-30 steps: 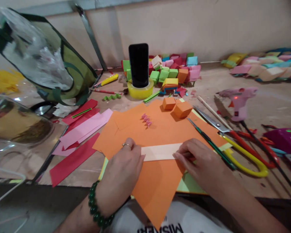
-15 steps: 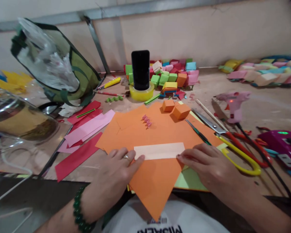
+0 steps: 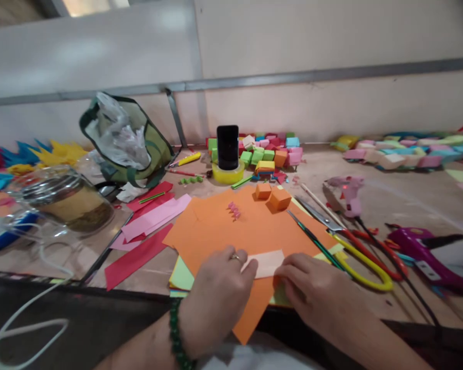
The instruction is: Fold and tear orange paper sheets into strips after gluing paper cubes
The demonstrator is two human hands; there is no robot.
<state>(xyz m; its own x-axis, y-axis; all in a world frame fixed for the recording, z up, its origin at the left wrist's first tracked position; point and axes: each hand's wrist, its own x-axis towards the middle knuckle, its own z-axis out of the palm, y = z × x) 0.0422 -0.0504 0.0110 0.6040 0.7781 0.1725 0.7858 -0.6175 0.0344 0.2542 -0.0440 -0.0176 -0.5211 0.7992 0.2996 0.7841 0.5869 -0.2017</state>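
Observation:
A pale pink paper strip [image 3: 269, 263] lies across the orange paper sheets [image 3: 216, 226], whose pointed corner reaches over the table's front edge. At its left end is my left hand [image 3: 221, 288], fingers curled and thumb on the strip. My right hand [image 3: 316, 288] pinches the opposite end, its fingertips partly hidden. Beyond the strip sit a small pink folded-paper zigzag [image 3: 233, 210] and two orange paper boxes [image 3: 280, 198]. Green-handled tweezers [image 3: 312, 237] lie close to my right hand.
Scissors [image 3: 366, 262], a pink glue gun [image 3: 349, 194] and a purple device [image 3: 432, 257] lie rightward. Red and pink paper strips [image 3: 154, 221] and a glass jar [image 3: 73, 200] lie leftward. Behind stand a phone [image 3: 228, 148] on a tape roll [image 3: 227, 173], paper boxes [image 3: 264, 156] and a bag [image 3: 154, 151].
My left hand has moved right along the strip, covering more of its left part, and its fingers are more curled. The camera view has tipped up, showing more wall.

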